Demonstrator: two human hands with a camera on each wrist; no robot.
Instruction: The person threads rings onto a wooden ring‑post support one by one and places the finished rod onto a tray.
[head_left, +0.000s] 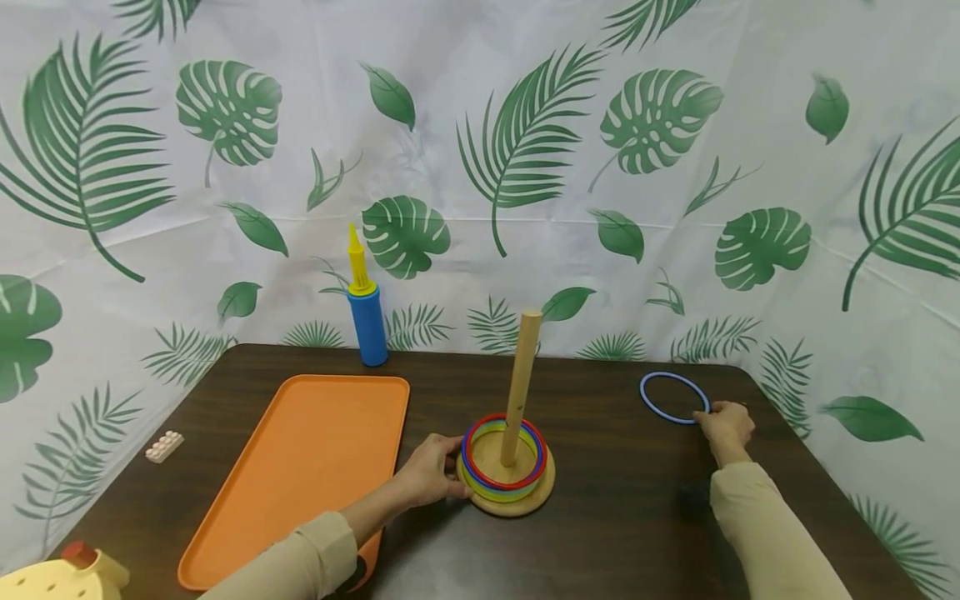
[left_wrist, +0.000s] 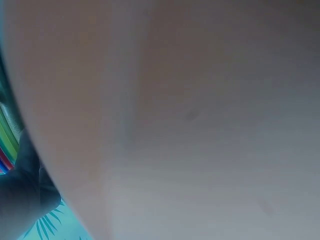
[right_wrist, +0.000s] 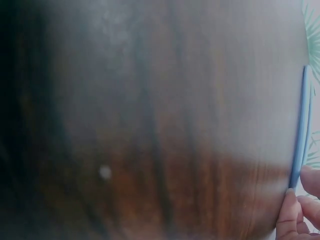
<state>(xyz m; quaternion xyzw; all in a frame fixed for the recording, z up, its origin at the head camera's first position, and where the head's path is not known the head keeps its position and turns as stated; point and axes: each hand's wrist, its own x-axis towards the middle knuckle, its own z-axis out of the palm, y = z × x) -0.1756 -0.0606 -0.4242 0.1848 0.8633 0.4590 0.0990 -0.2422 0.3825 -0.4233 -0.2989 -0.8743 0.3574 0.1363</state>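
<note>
In the head view, a wooden peg stand (head_left: 520,392) with a round base stands mid-table. Red, blue and yellow-green rings (head_left: 504,492) lie stacked around the foot of its peg. My left hand (head_left: 431,471) grips the left side of the stand, thumb and fingers curved at the rings and base edge. Far to the right, my right hand (head_left: 727,427) pinches the near right edge of a light blue ring (head_left: 652,403). The right wrist view shows thumb and fingers on that blue ring (right_wrist: 301,125). The left wrist view is mostly blocked by a blurred pale surface.
Left of the stand lies an orange tray (head_left: 315,467), partly under the left forearm. A blue and yellow hand pump (head_left: 367,321) stands at the back edge. A pale toy block (head_left: 164,447) sits at far left, with a yellow object (head_left: 63,583) in the near left corner.
</note>
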